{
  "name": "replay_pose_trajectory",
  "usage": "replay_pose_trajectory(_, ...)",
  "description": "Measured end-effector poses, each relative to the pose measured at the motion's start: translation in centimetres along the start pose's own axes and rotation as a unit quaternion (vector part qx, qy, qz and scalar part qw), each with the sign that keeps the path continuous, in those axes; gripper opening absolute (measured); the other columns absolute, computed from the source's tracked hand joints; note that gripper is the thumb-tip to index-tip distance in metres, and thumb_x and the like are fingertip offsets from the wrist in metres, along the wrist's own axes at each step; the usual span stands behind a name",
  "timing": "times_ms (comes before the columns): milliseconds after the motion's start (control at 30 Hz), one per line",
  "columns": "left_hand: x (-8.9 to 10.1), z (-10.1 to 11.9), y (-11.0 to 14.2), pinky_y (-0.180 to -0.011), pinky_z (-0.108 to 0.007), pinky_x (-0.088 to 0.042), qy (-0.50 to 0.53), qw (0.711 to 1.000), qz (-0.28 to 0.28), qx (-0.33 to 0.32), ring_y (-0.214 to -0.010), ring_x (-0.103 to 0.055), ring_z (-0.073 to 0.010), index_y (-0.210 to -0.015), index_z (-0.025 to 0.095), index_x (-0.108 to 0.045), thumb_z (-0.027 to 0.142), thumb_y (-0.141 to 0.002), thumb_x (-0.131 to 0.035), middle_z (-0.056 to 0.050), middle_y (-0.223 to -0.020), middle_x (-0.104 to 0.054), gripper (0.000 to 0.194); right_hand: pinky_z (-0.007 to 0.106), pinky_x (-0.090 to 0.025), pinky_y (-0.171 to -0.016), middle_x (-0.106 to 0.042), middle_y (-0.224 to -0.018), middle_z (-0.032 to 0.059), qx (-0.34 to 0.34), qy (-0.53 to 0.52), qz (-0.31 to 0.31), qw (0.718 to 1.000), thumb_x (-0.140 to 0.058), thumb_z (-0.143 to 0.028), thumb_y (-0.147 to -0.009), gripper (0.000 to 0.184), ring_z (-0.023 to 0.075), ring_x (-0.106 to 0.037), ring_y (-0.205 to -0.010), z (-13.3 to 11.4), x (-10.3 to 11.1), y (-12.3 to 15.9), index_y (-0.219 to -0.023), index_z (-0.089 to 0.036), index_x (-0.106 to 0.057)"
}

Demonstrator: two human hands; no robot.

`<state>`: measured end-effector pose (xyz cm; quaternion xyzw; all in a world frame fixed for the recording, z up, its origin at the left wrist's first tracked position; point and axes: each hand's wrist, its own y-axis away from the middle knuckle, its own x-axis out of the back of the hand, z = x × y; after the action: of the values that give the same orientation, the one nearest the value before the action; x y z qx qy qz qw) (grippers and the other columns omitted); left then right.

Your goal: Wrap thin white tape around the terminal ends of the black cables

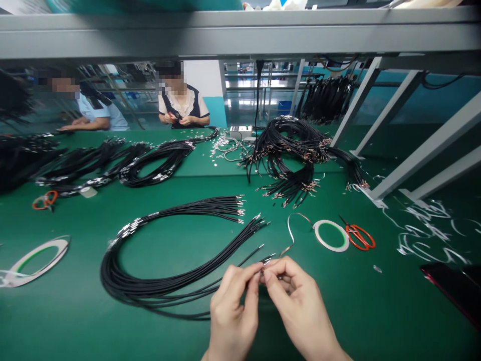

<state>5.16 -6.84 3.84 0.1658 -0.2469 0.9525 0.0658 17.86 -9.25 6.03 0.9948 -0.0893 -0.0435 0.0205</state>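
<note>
My left hand (233, 303) and my right hand (300, 301) meet fingertip to fingertip, both closed in a pinch at the end of a black cable. A small coppery bit shows between the fingertips, but most of the cable end is hidden. Behind the fingers rises a thin copper-coloured tape strip (290, 231), which curves back to a flat white-rimmed tape roll (320, 239). To the left lies a curved bundle of black cables (126, 288), its metal-tipped ends pointing right. Orange-handled scissors (361, 237) lie beside the roll.
More black cable coils (289, 138) are heaped at the back. A second tape roll (37, 260) lies at left, near other scissors (45, 199). White backing scraps (424, 225) and a dark flat object (453, 291) are on the right. Two people sit across the table under a grey shelf beam (240, 37).
</note>
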Motion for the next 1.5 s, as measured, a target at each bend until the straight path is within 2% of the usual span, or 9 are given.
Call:
replay_pose_trajectory(167,-0.4,0.6,-0.7,-0.059,-0.022,-0.054,0.154,0.968,-0.007,0.2,-0.069,-0.064,-0.0132,-0.095,0.02,-0.067,0.024,-0.086,-0.058,-0.003,-0.087,-0.061,0.013,0.029,-0.055,-0.068,-0.066,-0.087,0.0058,0.002,-0.034,-0.014,0.999,-0.056,-0.032,-0.091,0.016,0.0166,-0.064,-0.071,0.4,-0.1,-0.2,-0.084,-0.018,-0.059)
replay_pose_trajectory(267,-0.3,0.9,-1.5,-0.055,-0.021,-0.051,0.205,0.941,-0.021,0.269,-0.059,-0.058,-0.0094,-0.091,0.018,-0.067,0.029,-0.082,-0.064,-0.002,-0.085,-0.059,0.015,0.027,-0.054,-0.064,-0.066,-0.085,0.0057,0.005,-0.027,-0.01,1.0,-0.055,-0.032,-0.091,0.017,0.0155,-0.063,-0.066,0.5,-0.2,-0.4,-0.083,-0.017,-0.058)
replay_pose_trajectory(400,0.4,1.0,-2.4,-0.052,-0.019,-0.045,0.237,0.913,-0.06,0.327,-0.058,-0.051,-0.0086,-0.09,0.015,-0.069,0.032,-0.076,-0.07,-0.001,-0.078,-0.057,0.022,0.026,-0.053,-0.064,-0.067,-0.085,0.006,0.017,0.017,0.0,1.0,-0.055,-0.03,-0.091,0.015,0.016,-0.064,-0.067,0.6,-0.2,-0.5,-0.083,-0.017,-0.059)
replay_pose_trajectory(567,0.8,0.7,-2.9,-0.054,-0.017,-0.037,0.246,0.903,-0.084,0.342,-0.055,-0.043,-0.0065,-0.086,0.014,-0.068,0.035,-0.081,-0.065,0.001,-0.068,-0.058,0.022,0.026,-0.053,-0.066,-0.069,-0.086,0.0062,0.034,0.059,0.007,0.998,-0.054,-0.027,-0.091,0.013,0.0164,-0.066,-0.069,0.7,0.0,-0.5,-0.083,-0.018,-0.059)
replay_pose_trajectory(733,0.1,0.2,-2.9,-0.047,-0.016,-0.026,0.253,0.892,-0.065,0.37,-0.049,-0.033,-0.0048,-0.075,0.012,-0.065,0.038,-0.076,-0.071,0.004,-0.058,-0.05,0.027,0.025,-0.052,-0.063,-0.069,-0.076,0.0041,0.052,0.092,-0.004,0.994,-0.054,-0.024,-0.09,0.015,0.0165,-0.066,-0.065,0.4,-0.1,-0.3,-0.078,-0.018,-0.059)
replay_pose_trajectory(900,-0.6,-0.5,-2.5,-0.047,-0.016,-0.025,0.27,0.887,-0.025,0.373,-0.049,-0.03,-0.0046,-0.075,0.012,-0.063,0.038,-0.076,-0.071,0.006,-0.055,-0.047,0.027,0.023,-0.052,-0.061,-0.07,-0.074,0.0039,0.033,0.105,-0.003,0.994,-0.055,-0.025,-0.09,0.015,0.0167,-0.067,-0.064,0.5,-0.1,-0.4,-0.078,-0.018,-0.062)
replay_pose_trajectory(1167,0.5,-0.8,-2.6,-0.062,-0.018,-0.043,0.322,0.874,-0.073,0.355,-0.062,-0.05,-0.0078,-0.092,0.014,-0.07,0.03,-0.076,-0.073,-0.001,-0.072,-0.062,0.023,0.022,-0.052,-0.061,-0.071,-0.074,0.0034,0.021,0.097,0.018,0.995,-0.057,-0.028,-0.089,0.014,0.0164,-0.068,-0.066,1.3,-0.1,-0.4,-0.08,-0.019,-0.063)
replay_pose_trajectory(1333,0.3,-0.8,-2.6,-0.057,-0.02,-0.048,0.286,0.901,-0.036,0.325,-0.058,-0.056,-0.0094,-0.079,0.014,-0.073,0.028,-0.067,-0.079,0.0,-0.069,-0.062,0.019,0.022,-0.053,-0.062,-0.073,-0.077,0.0046,0.023,0.098,0.018,0.995,-0.057,-0.029,-0.089,0.015,0.0165,-0.069,-0.067,0.8,-0.2,-0.3,-0.081,-0.018,-0.063)
replay_pose_trajectory(1500,0.1,-0.6,-2.4,-0.053,-0.02,-0.05,0.276,0.888,-0.014,0.367,-0.051,-0.058,-0.0105,-0.077,0.012,-0.071,0.029,-0.064,-0.08,-0.001,-0.058,-0.066,0.023,0.022,-0.053,-0.061,-0.073,-0.076,0.0048,0.037,0.091,0.017,0.995,-0.057,-0.027,-0.089,0.014,0.0159,-0.069,-0.065,0.5,-0.2,-0.4,-0.078,-0.018,-0.062)
